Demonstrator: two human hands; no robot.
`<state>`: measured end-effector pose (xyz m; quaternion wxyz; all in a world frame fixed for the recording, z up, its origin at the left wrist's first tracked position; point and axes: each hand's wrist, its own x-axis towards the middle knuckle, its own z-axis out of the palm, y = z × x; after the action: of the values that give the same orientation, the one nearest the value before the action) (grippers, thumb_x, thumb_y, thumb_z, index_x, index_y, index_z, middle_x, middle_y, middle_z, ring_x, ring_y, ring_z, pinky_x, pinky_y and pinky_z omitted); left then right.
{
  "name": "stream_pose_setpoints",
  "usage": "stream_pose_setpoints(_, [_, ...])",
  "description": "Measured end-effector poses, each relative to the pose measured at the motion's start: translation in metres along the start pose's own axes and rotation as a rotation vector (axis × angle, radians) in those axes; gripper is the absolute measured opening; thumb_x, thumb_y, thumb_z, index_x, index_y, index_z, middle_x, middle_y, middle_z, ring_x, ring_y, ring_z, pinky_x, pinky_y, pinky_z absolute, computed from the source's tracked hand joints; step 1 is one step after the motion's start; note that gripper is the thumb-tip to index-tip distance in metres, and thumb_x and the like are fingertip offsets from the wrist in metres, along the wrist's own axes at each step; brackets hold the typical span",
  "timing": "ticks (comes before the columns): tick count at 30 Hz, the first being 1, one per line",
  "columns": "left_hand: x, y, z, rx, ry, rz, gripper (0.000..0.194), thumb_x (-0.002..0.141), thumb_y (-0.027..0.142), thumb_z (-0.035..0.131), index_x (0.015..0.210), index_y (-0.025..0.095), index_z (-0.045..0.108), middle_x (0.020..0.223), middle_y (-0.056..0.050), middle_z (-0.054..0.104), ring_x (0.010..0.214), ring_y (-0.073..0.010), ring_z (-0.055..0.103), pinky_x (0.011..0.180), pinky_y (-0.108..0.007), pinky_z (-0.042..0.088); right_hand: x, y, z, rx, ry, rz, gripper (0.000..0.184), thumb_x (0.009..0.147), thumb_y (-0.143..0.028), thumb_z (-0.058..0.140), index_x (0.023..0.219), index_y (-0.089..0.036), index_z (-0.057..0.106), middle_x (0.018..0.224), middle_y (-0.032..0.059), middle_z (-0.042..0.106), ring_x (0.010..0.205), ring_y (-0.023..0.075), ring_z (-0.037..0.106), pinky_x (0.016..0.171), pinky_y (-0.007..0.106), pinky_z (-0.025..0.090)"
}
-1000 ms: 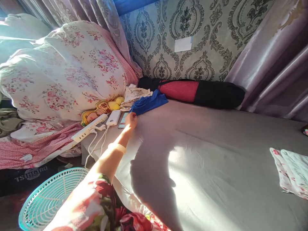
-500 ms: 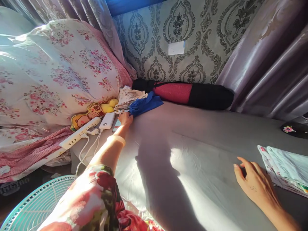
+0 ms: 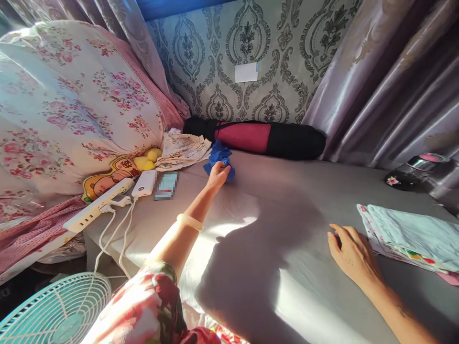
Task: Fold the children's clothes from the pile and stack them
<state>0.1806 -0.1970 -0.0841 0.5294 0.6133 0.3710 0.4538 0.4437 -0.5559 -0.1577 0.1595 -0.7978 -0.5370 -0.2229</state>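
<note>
My left hand (image 3: 218, 176) grips a bunched piece of blue cloth (image 3: 220, 152), which is crumpled above the grey sheet (image 3: 272, 186). Its kind of garment cannot be told. To its left lies a stack of cream patterned cloths (image 3: 183, 150). My right hand (image 3: 353, 253) rests on the sheet with its fingers apart and slightly bent, holding nothing. Beside it, on the right, is a pile of folded pale clothes (image 3: 416, 234), light blue on top with printed patterns below.
A phone (image 3: 166, 185), a white power bank (image 3: 144, 183) and a power strip (image 3: 100, 204) with cables lie left. A fan (image 3: 57, 310) stands lower left. Along the wall stretches a black-and-red rolled bag (image 3: 254, 137). A clear bottle (image 3: 412, 172) is at right.
My left hand has pulled the blue cloth rightward off the cream stack, bunching it. My right hand has come into view beside the folded clothes. The view has turned right.
</note>
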Motion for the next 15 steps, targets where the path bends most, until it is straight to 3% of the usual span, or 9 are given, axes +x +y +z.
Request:
stream_pose_setpoints(4, [-0.018, 0.016, 0.031, -0.210, -0.071, -0.117, 0.034, 0.071, 0.034, 0.078, 0.075, 0.021, 0.047, 0.054, 0.011, 0.034, 0.042, -0.0035, 0.033, 0.044, -0.017, 0.030, 0.004, -0.005, -0.005, -0.010, -0.049, 0.032, 0.030, 0.093, -0.029, 0.041, 0.106, -0.019, 0.067, 0.098, 0.0120, 0.066, 0.089, 0.0260, 0.064, 0.083, 0.040, 0.050])
stream_pose_setpoints(8, [-0.033, 0.034, 0.052, -0.355, -0.157, -0.211, 0.038, 0.071, 0.033, 0.080, 0.076, 0.020, 0.044, 0.057, 0.009, 0.042, 0.048, -0.0053, 0.047, 0.049, -0.017, 0.040, 0.019, -0.018, -0.008, 0.069, -0.166, 0.115, 0.029, 0.091, -0.026, 0.043, 0.102, -0.020, 0.069, 0.096, 0.0105, 0.068, 0.086, 0.0237, 0.066, 0.080, 0.037, 0.051])
stream_pose_setpoints(11, [-0.044, 0.047, 0.066, -0.428, -0.231, -0.234, 0.038, 0.071, 0.034, 0.080, 0.078, 0.020, 0.044, 0.064, 0.006, 0.052, 0.056, -0.0087, 0.058, 0.054, -0.021, 0.046, 0.041, -0.045, -0.006, 0.318, -0.267, 0.173, 0.029, 0.090, -0.025, 0.044, 0.103, -0.017, 0.069, 0.097, 0.0109, 0.071, 0.085, 0.0221, 0.068, 0.079, 0.034, 0.051])
stream_pose_setpoints(15, [-0.058, 0.063, 0.082, -0.512, -0.318, -0.216, 0.036, 0.073, 0.033, 0.078, 0.080, 0.020, 0.045, 0.068, 0.004, 0.057, 0.060, -0.0097, 0.061, 0.058, -0.023, 0.050, 0.079, -0.103, 0.002, 0.674, -0.290, 0.195, 0.027, 0.089, -0.031, 0.050, 0.108, -0.019, 0.065, 0.101, 0.0086, 0.073, 0.086, 0.0191, 0.069, 0.077, 0.031, 0.052])
